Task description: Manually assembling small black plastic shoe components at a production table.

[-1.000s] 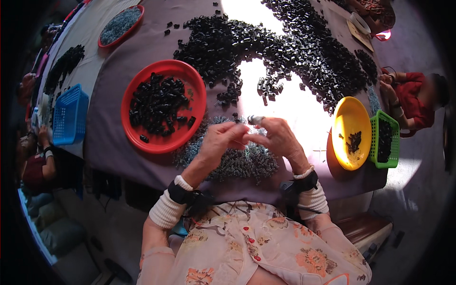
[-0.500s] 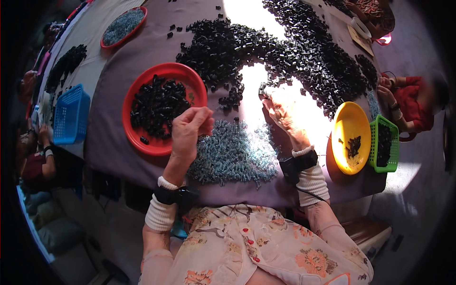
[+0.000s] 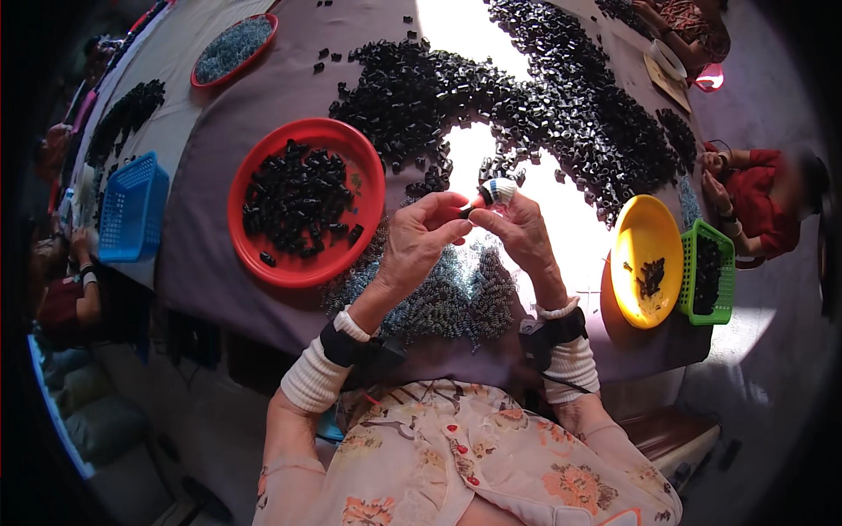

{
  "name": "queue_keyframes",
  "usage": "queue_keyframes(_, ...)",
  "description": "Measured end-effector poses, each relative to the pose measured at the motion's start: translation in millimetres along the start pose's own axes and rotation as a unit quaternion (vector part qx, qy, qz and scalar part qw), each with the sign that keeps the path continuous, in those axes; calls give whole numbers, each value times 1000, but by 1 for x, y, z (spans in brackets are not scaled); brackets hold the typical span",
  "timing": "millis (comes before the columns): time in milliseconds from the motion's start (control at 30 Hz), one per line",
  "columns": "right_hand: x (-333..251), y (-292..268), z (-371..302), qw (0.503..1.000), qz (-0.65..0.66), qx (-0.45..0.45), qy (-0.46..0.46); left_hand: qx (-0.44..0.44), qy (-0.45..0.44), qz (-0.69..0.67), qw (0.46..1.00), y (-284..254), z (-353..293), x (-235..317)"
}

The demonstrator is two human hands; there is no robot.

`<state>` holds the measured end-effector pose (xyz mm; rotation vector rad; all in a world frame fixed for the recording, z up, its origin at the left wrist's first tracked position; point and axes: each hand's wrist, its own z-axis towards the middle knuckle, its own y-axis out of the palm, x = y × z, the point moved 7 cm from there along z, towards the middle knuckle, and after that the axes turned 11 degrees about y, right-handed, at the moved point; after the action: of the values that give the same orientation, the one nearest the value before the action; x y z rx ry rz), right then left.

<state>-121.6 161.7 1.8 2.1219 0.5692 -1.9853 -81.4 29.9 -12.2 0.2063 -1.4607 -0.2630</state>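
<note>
My left hand [image 3: 416, 247] and my right hand [image 3: 523, 231] meet over the middle of the table, thumbs and fingertips pinched together. Between them is a small black plastic piece [image 3: 466, 212], mostly covered by the fingers. White wrapping with dark blue stripes covers one right fingertip. Below the hands lies a heap of small metal springs [image 3: 443, 302], partly hidden by my left wrist. A red plate [image 3: 293, 280] to the left carries many black assembled-looking pieces [image 3: 298, 197]. Loose black plastic pieces [image 3: 412, 92] spread in a large pile beyond my hands.
At the right stand a yellow plate [image 3: 653, 302] with a few dark bits and a green basket [image 3: 724, 302] of black pieces. A blue basket [image 3: 132, 215] sits left; another red plate [image 3: 195, 81] of springs lies far left. People work along both sides.
My left hand has swung right from the red plate's edge, and my right hand has drawn back from the black pile. They now meet at a small black piece. Pieces on the red plate have shifted.
</note>
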Motion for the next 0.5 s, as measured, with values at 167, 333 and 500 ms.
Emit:
queue_keyframes(167, -3, -2, -2, 998, -45, 47, -15, 11, -19, -34, 999, -5, -3, 2)
queue_keyframes(333, 31, -8, -8, 956, -285, 61, -33, 64, -47, -144, 986, -16, -7, -3)
queue_keyframes(500, 57, -1, -22, 895, -444, 26, -41, 56, -50, -122, 990, -26, -10, -5)
